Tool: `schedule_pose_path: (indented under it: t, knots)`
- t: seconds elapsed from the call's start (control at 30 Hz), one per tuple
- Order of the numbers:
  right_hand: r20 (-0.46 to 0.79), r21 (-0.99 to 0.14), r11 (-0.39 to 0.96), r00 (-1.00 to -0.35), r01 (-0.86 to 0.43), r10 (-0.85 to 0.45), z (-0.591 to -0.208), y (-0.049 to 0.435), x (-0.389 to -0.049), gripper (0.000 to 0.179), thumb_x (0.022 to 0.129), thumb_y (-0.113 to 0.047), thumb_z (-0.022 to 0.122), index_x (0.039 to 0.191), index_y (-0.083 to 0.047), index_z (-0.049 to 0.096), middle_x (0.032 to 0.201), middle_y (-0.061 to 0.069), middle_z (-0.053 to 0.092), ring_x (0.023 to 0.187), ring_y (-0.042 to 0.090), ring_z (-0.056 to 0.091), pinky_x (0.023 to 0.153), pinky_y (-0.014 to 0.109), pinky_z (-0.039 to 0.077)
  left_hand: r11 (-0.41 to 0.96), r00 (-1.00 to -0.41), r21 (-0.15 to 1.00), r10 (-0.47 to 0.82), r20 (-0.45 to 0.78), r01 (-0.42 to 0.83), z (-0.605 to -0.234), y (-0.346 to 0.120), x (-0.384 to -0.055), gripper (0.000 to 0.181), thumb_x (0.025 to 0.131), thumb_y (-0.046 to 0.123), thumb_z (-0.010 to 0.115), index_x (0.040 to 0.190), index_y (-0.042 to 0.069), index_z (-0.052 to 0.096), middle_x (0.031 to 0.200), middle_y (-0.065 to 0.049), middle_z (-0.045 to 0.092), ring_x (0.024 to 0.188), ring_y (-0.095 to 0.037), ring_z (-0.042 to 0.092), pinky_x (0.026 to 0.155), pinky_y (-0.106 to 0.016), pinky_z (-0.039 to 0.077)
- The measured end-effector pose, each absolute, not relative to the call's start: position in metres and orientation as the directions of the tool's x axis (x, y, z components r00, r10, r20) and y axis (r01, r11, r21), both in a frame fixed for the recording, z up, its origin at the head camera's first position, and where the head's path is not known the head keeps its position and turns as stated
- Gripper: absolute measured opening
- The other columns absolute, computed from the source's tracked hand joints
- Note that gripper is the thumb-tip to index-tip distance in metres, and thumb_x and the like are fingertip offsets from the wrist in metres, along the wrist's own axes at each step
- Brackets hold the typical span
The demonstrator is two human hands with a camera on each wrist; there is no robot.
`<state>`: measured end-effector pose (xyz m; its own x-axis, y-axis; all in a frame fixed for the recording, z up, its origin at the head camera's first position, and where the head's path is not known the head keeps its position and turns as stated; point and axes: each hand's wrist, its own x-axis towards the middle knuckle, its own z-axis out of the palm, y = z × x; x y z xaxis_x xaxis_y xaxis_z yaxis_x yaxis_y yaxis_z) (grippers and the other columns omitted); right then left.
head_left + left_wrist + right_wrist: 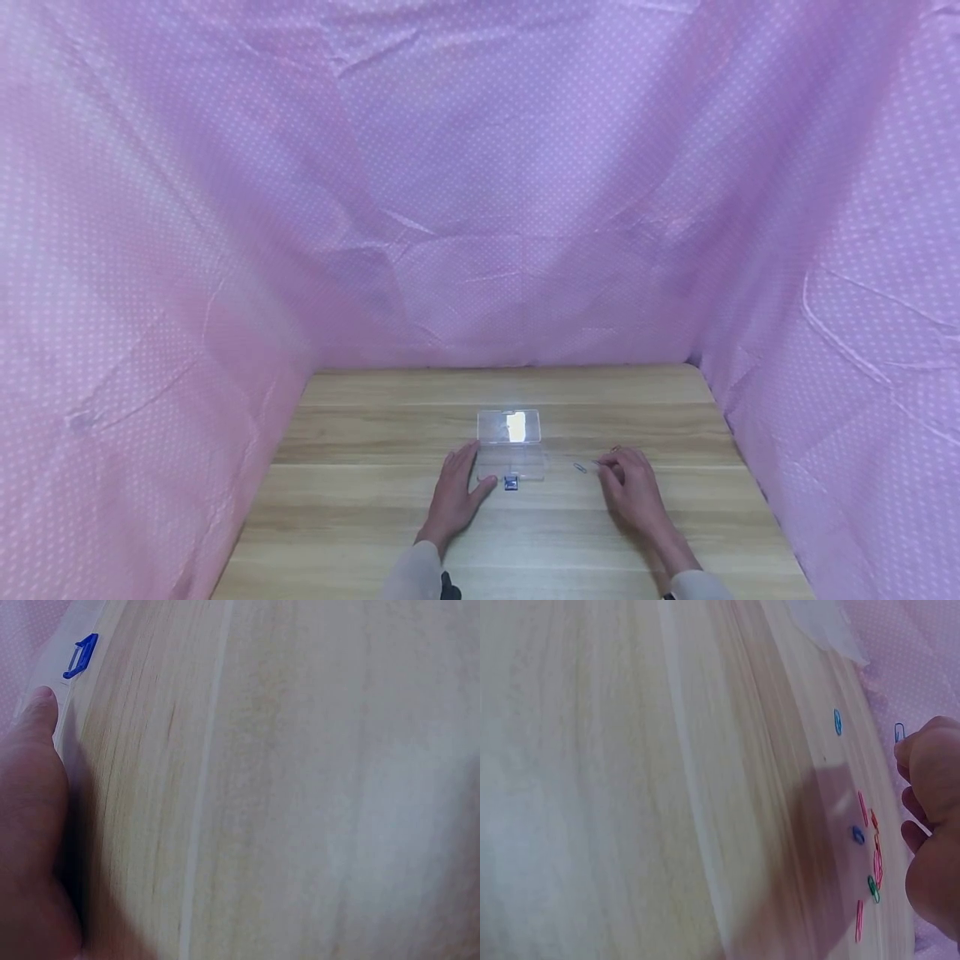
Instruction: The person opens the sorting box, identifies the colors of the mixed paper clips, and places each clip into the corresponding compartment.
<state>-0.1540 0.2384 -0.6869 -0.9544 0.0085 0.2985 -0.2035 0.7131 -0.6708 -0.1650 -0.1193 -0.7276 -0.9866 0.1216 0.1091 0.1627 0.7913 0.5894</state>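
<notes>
The right hand (pixel 633 490) pinches a paper clip (pixel 899 733) above the table (pixel 360 533). The left hand (pixel 453 493), thumb spread wide, touches the left side of the clear box (pixel 512 457).

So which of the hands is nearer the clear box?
Left. The left hand is right at the left side of the box; the right hand is farther off, out to its right, pinching a clip.
</notes>
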Motion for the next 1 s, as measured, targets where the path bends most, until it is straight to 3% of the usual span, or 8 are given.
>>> schedule_pose_path:
  t: [0.23,0.47,0.73,1.0]
  knots:
    - [0.319,-0.663,0.719,-0.947,-0.209,0.02,-0.682,0.231,-0.156,0.014,0.092,-0.011,0.076,0.103,-0.018,0.074,0.101,-0.005,0.073,0.105,0.017,0.063,0.091,0.043,0.059,0.784,-0.984,0.596,0.127,0.122,0.175,-0.728,-0.121,-0.166,0.08,0.097,0.062,0.061,0.162,0.027,0.033,0.166,0.003,0.043,0.157,-0.02,0.037,0.136,-0.042,0.019]
    - [0.323,-0.691,0.688,-0.946,-0.22,0.022,-0.675,0.224,-0.16,0.013,0.092,-0.01,0.075,0.105,-0.015,0.075,0.103,-0.001,0.074,0.108,0.021,0.064,0.1,0.049,0.053,0.787,-0.983,0.588,0.139,0.122,0.185,-0.728,-0.123,-0.168,0.08,0.097,0.063,0.06,0.163,0.026,0.033,0.166,0.004,0.042,0.157,-0.019,0.037,0.136,-0.042,0.019]
    - [0.381,-0.672,0.689,-0.924,-0.271,0.008,-0.669,0.213,-0.167,0.014,0.09,-0.006,0.077,0.101,-0.014,0.075,0.099,-0.002,0.075,0.103,0.023,0.065,0.097,0.05,0.051,0.781,-0.984,0.6,0.138,0.109,0.175,-0.724,-0.123,-0.169,0.078,0.097,0.06,0.062,0.162,0.025,0.035,0.166,0.003,0.043,0.157,-0.02,0.037,0.136,-0.043,0.018]
    - [0.396,-0.647,0.708,-0.918,-0.284,-0.006,-0.661,0.202,-0.173,0.012,0.091,-0.008,0.076,0.101,-0.015,0.076,0.1,-0.003,0.075,0.105,0.021,0.065,0.091,0.044,0.056,0.783,-0.984,0.597,0.14,0.108,0.177,-0.725,-0.125,-0.17,0.079,0.097,0.061,0.061,0.162,0.025,0.035,0.165,0.004,0.043,0.156,-0.019,0.038,0.136,-0.043,0.018]
